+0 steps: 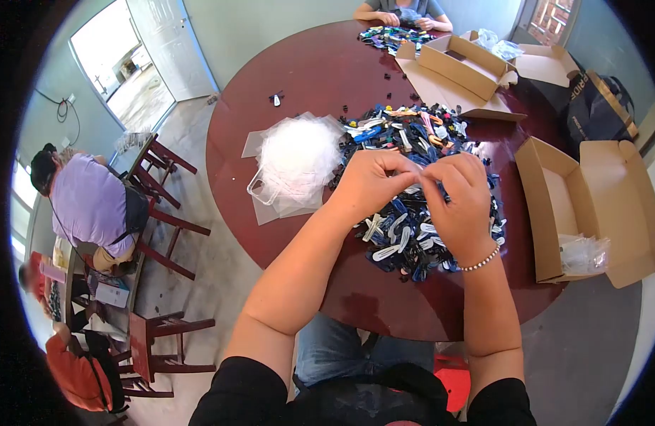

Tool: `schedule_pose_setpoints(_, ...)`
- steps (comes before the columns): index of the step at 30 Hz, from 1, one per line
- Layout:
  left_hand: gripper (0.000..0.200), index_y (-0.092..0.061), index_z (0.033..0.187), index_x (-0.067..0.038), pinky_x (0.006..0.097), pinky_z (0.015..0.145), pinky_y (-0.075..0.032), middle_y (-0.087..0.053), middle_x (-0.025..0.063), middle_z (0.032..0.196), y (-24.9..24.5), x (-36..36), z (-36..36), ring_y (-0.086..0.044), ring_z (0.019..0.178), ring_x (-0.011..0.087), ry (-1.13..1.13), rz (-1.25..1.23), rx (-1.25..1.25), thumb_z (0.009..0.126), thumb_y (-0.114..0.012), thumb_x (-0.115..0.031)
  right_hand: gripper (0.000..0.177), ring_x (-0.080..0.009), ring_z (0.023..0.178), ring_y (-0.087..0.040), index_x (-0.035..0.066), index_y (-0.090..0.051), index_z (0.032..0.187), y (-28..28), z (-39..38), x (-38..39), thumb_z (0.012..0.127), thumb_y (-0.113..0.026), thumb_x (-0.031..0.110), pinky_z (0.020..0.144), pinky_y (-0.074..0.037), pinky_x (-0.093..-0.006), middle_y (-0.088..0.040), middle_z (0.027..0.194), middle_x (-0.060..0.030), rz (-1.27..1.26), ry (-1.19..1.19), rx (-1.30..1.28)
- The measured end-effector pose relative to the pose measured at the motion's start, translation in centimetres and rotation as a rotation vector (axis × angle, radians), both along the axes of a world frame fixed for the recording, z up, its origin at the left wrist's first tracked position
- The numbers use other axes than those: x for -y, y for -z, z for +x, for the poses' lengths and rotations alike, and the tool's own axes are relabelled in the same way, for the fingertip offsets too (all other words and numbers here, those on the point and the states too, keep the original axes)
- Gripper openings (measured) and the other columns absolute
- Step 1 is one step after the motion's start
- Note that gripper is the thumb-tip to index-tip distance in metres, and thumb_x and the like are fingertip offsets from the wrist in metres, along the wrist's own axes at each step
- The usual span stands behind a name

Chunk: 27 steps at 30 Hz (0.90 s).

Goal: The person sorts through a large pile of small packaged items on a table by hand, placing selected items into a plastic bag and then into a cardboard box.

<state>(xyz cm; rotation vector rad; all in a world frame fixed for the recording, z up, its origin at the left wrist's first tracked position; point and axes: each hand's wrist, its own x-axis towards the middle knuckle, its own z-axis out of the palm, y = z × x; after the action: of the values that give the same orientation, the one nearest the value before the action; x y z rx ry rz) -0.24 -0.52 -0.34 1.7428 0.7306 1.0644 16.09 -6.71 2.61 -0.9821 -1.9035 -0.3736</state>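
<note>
My left hand (372, 183) and my right hand (460, 202) meet above the middle of the table, thumbs and fingers pinched close together. What sits between the fingertips is too small to make out. A beaded bracelet (481, 258) circles my right wrist. Under both hands spreads a large heap of hair clips (405, 245), mostly black, dark blue and white, with some yellow and pink ones. Left of the heap, near my left hand, lies a pile of clear plastic bags (292, 160).
An open cardboard box (547, 259) holding small clear bags (583, 253) stands at right; another cardboard box (459, 67) lies behind. A person (405, 15) sits across the round table (271, 64) by a second clip pile (384, 40). Wooden stools (173, 234) and other people are left.
</note>
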Motion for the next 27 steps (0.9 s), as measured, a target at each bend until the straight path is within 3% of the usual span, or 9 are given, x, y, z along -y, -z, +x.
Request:
schedule_pose_setpoints(3, 0.011, -0.074, 0.092, -0.002, 0.0240, 0.072, -0.051, -0.071, 0.0036, 0.088, 0.0, -0.1, -0.3, -0.062, 0.081, 0.0081, -0.021, 0.091, -0.030, 0.081, -0.072, -0.002, 0.011, -0.0268, 0.079, -0.059, 0.004, -0.062, 0.079, -0.8, -0.1, 0.3, 0.074, -0.071, -0.001, 0.075, -0.045, -0.0376, -0.062, 0.082, -0.0092, 0.018, 0.023, -0.021)
schedule_pose_setpoints(8, 0.011, -0.075, 0.093, -0.006, 0.0249, 0.069, -0.050, -0.072, 0.0027, 0.084, 0.4, -0.1, 0.0, -0.062, 0.076, 0.0076, -0.054, 0.090, -0.121, 0.082, -0.073, -0.007, 0.006, -0.0225, 0.069, -0.063, 0.005, -0.063, 0.084, -1.1, 1.0, 0.6, 0.083, -0.069, 0.004, 0.099, -0.042, -0.0423, -0.065, 0.077, -0.0066, -0.054, 0.100, -0.070)
schedule_pose_setpoints(10, 0.011, -0.075, 0.093, -0.006, 0.0255, 0.069, -0.050, -0.072, 0.0033, 0.082, 0.2, 0.0, -0.1, -0.062, 0.075, 0.0078, -0.063, 0.093, -0.156, 0.083, -0.073, -0.008, 0.005, -0.0224, 0.070, -0.064, 0.004, -0.064, 0.086, -1.0, 1.1, 0.6, 0.084, -0.068, 0.005, 0.100, -0.041, -0.0431, -0.067, 0.078, -0.0066, -0.108, 0.109, -0.076)
schedule_pose_setpoints(13, 0.011, -0.075, 0.093, -0.006, 0.0270, 0.068, -0.051, -0.072, 0.0060, 0.082, 0.5, -0.1, 0.0, -0.064, 0.073, 0.0116, -0.087, 0.166, -0.177, 0.083, -0.072, -0.009, 0.008, -0.0221, 0.072, -0.067, 0.004, -0.066, 0.092, -0.9, 0.9, 0.8, 0.085, -0.068, 0.008, 0.103, -0.039, -0.0454, -0.070, 0.082, -0.0068, -0.223, 0.109, -0.080)
schedule_pose_setpoints(15, 0.008, -0.075, 0.086, -0.008, 0.0336, 0.064, -0.051, -0.068, 0.0096, 0.075, 0.7, -0.4, 0.1, -0.065, 0.070, 0.0245, -0.155, 0.349, -0.166, 0.079, -0.072, -0.010, 0.011, -0.0219, 0.073, -0.068, 0.005, -0.067, 0.095, -0.8, 1.0, 0.8, 0.085, -0.068, 0.010, 0.105, -0.038, -0.0468, -0.071, 0.084, -0.0070, -0.284, 0.098, -0.080)
schedule_pose_setpoints(19, 0.014, -0.073, 0.094, -0.009, 0.0366, 0.068, -0.051, -0.067, 0.0106, 0.078, 0.6, -0.6, 0.0, -0.065, 0.075, 0.0296, -0.124, 0.472, -0.139, 0.080, -0.070, -0.010, 0.017, -0.0227, 0.082, -0.069, 0.008, -0.069, 0.100, -0.3, 1.7, 0.2, 0.084, -0.070, 0.014, 0.107, -0.035, -0.0496, -0.072, 0.091, -0.0068, -0.429, -0.036, -0.091)
schedule_pose_setpoints(22, 0.035, -0.068, 0.114, -0.011, 0.0347, 0.075, -0.052, -0.070, 0.0115, 0.094, 0.3, -0.7, -0.5, -0.066, 0.084, 0.0286, -0.073, 0.576, -0.284, 0.079, -0.071, -0.008, 0.017, -0.0241, 0.090, -0.069, 0.009, -0.069, 0.102, -0.4, 1.8, 0.5, 0.085, -0.068, 0.013, 0.107, -0.034, -0.0508, -0.072, 0.097, -0.0064, -0.489, -0.143, -0.041)
schedule_pose_setpoints(25, 0.036, -0.068, 0.115, -0.011, 0.0354, 0.075, -0.052, -0.070, 0.0116, 0.096, 0.6, -0.6, -0.5, -0.066, 0.084, 0.0282, -0.109, 0.558, -0.348, 0.079, -0.070, -0.007, 0.018, -0.0270, 0.102, -0.066, 0.010, -0.068, 0.106, -0.4, 1.4, 0.7, 0.089, -0.064, 0.012, 0.108, -0.033, -0.0521, -0.070, 0.105, -0.0061, -0.601, -0.159, 0.020)
schedule_pose_setpoints(27, 0.040, -0.066, 0.118, -0.009, 0.0369, 0.082, -0.052, -0.070, 0.0126, 0.101, 0.8, -0.6, -0.4, -0.066, 0.091, 0.0296, -0.062, 0.487, -0.381, 0.078, -0.070, -0.007, 0.023, -0.0270, 0.109, -0.062, 0.010, -0.068, 0.111, 0.5, 1.5, 0.5, 0.089, -0.064, 0.014, 0.109, -0.031, -0.0529, -0.068, 0.114, -0.0055, -0.598, -0.133, 0.063)
